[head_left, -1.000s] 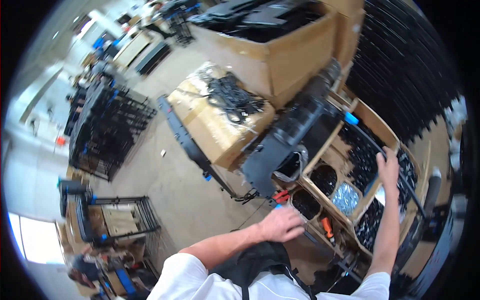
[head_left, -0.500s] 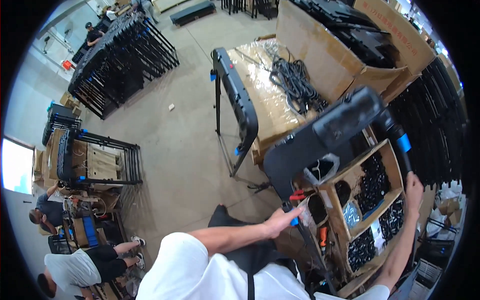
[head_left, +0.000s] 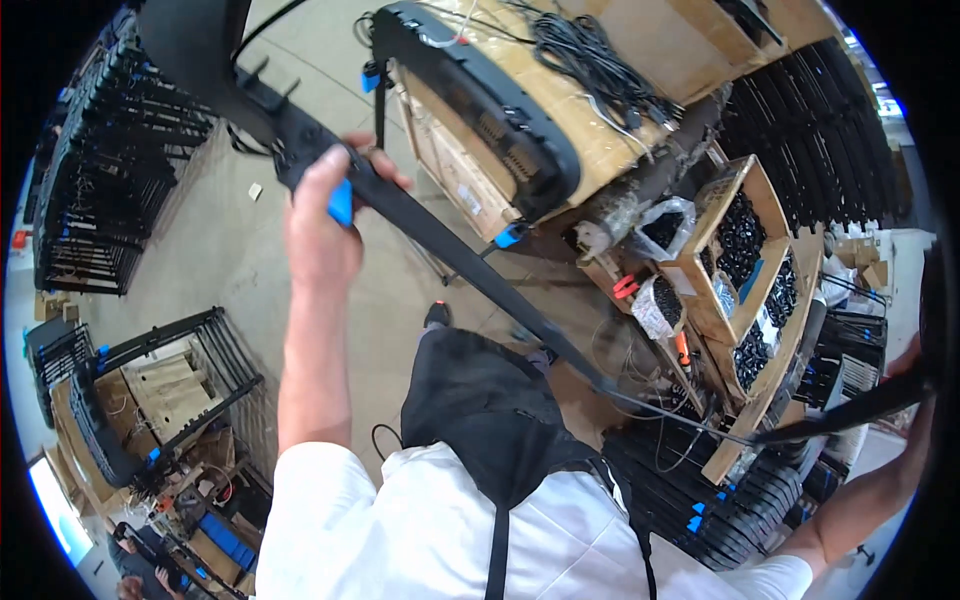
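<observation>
Where the left hand (head_left: 322, 232) grips: fingers clamped on the black frame (head_left: 450, 246).
Right hand (head_left: 908, 361): dim, fingers I cannot tell.

Large black frame (head_left: 437, 238), lifted and slanted, wide smooth end (head_left: 195, 45) at 10 o'clock, long bar (head_left: 500, 291) running toward 4 o'clock, blue piece (head_left: 341, 203) near the wide end

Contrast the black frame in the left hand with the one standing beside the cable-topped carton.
The held frame slants across the view in the left hand; the standing frame is upright beside the carton, untouched. The held frame shows a long, smooth bar; the standing frame shows a panel with perforated patches. Both are black with blue pieces.
</observation>
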